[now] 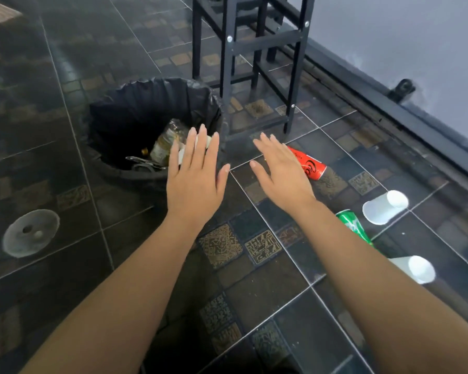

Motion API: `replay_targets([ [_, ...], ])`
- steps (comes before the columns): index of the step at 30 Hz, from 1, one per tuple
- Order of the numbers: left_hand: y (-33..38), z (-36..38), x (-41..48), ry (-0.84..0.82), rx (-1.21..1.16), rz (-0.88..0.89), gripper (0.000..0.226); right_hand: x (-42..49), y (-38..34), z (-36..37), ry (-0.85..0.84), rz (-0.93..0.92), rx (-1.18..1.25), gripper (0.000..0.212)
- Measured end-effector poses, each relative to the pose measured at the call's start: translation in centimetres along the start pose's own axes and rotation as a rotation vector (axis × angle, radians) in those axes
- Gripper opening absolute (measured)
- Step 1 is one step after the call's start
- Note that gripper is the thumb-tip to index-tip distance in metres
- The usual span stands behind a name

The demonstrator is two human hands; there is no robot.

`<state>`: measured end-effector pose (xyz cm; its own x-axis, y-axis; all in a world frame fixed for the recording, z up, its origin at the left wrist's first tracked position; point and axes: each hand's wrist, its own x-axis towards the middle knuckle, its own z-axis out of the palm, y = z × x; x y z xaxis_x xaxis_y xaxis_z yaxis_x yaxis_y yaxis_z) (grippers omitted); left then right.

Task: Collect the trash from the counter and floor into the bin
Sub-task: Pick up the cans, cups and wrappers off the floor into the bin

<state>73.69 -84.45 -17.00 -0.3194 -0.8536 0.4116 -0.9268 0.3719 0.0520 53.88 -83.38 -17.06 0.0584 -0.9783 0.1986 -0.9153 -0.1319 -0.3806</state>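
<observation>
— What's the biggest thing down there?

— The floor (65, 147): dark glossy tiles with small brown patterned squares set in, and a round grey drain cover (30, 233) off to the left. A black metal stool frame (254, 47) stands behind, near the wall.

— And the bin?

— The bin (135, 109) is round, lined with a crinkled black plastic bag. Inside lies a clear plastic bottle (166, 143), tilted, with something shiny and metallic beside it that I can't identify.

— Where are the hands?

— Both are flat, palms down, gripping nothing. The left hand (195, 182) hangs over the bin's near right rim, its fingers (203, 141) spread and straight; something white shows just beneath them, too hidden to name. The right hand (281, 176) is just beside it, fingers loosely extended above the floor.

— The trash?

— A red soda can (311, 166) lies on its side right behind the right hand's fingers, partly covered by them. Further right, a white paper cup (384, 207) lies tipped over, a green can (354, 226) is half hidden by the right forearm, and a second white cup (419, 268) lies nearer the viewer.
</observation>
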Motion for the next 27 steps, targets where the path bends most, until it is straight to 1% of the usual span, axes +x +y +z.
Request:
replay_targets([
  [3, 5.1, 1.3, -0.2, -0.042, -0.075, 0.102, 0.057, -3.5, 3.7, -1.6, 0.049, 0.143, -0.007, 0.052],
  [6, 10.9, 3.1, -0.8, -0.127, -0.197, 0.179, 0.058, -8.0, 7.5, -3.2, 0.12, 0.282, -0.051, 0.05],
  [8, 15.0, 4.3, -1.6, -0.19, -0.268, 0.242, 0.061, -11.4, 10.1, -4.1, 0.145, 0.407, -0.085, 0.05],
  [12, 22.3, 6.4, -3.4, -0.376, -0.355, 0.38, 0.071, -17.4, 14.5, -5.1, 0.172, 0.671, -0.202, 0.053],
  [14, 25.3, 7.3, -4.1, -0.499, -0.355, 0.415, 0.077, -19.5, 16.1, -4.9, 0.112, 0.816, -0.26, 0.06],
  [16, 27.1, 8.3, -4.5, -0.576, -0.284, 0.482, 0.081, -21.0, 16.9, -4.5, 0.045, 0.9, -0.291, 0.065],
  [19, 29.0, 10.0, -4.9, -0.645, -0.048, 0.695, 0.087, -22.7, 18.3, -4.2, -0.044, 1.004, -0.262, 0.069],
  [20, 29.3, 10.5, -4.8, -0.662, 0.019, 0.739, 0.088, -23.1, 18.6, -4.1, -0.076, 1.035, -0.241, 0.07],
  [23, 30.1, 11.6, -4.4, -0.674, 0.14, 0.794, 0.085, -23.8, 19.3, -3.7, -0.148, 1.09, -0.179, 0.075],
  [25, 30.5, 11.9, -4.1, -0.651, 0.148, 0.791, 0.081, -23.8, 19.6, -3.3, -0.166, 1.101, -0.14, 0.075],
  [27, 30.7, 12.1, -4.0, -0.6, 0.131, 0.779, 0.071, -23.7, 19.7, -2.9, -0.138, 1.101, -0.1, 0.072],
])
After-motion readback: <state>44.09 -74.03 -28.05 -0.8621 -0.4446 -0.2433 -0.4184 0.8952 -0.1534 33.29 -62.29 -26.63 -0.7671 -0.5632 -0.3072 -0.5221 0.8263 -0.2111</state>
